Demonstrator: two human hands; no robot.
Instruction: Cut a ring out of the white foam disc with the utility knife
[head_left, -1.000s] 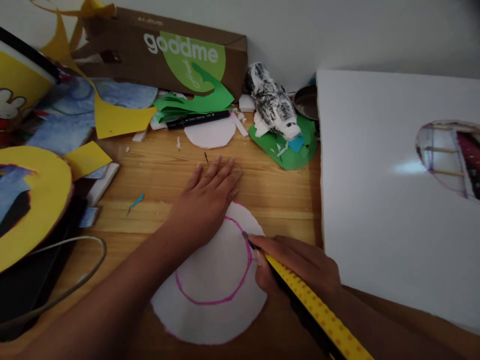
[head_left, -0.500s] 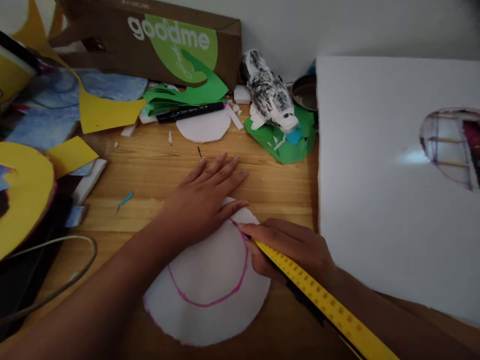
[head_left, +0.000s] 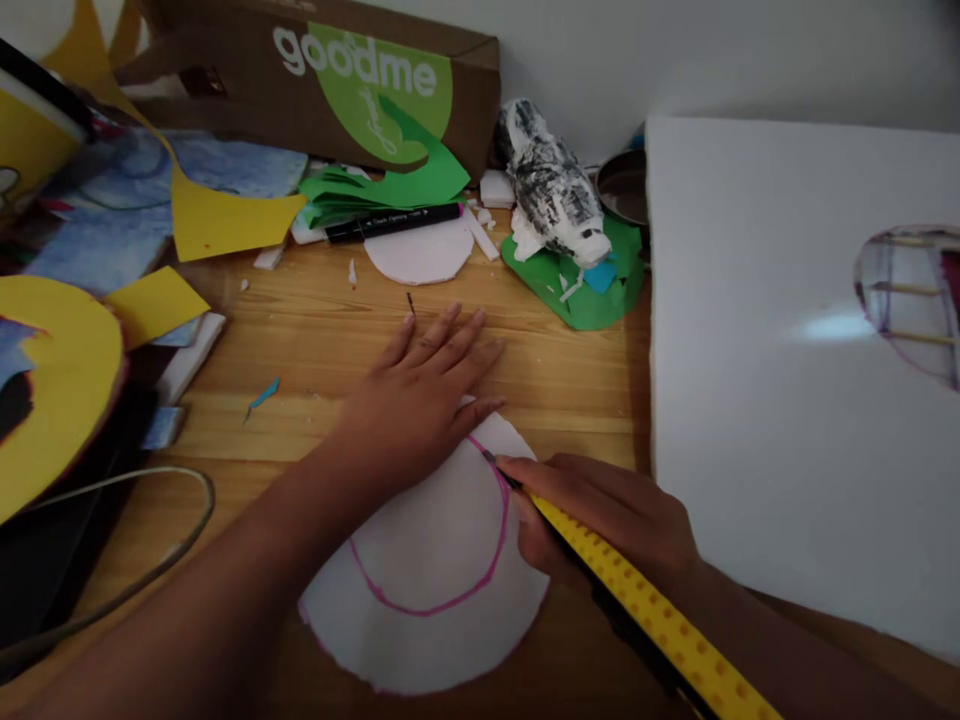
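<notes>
"What's in the right hand (head_left: pixel 622 510)?"
"A closed grip on the knife (head_left: pixel 645 601), tip at the disc (head_left: pixel 435 545)'s pink line (head_left: pixel 420 612)."
"The left hand (head_left: pixel 416 395)?"
"Spread flat, partly over the disc, which lies on the counter (head_left: pixel 300 325)."

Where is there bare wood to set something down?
A patch of tabletop is free between the left hand, the green paper and the white board. Another lies between the left hand and the yellow ring, with a small blue scrap in it. It is crowded before the brown box, around the marker and black-and-white figure.
</notes>
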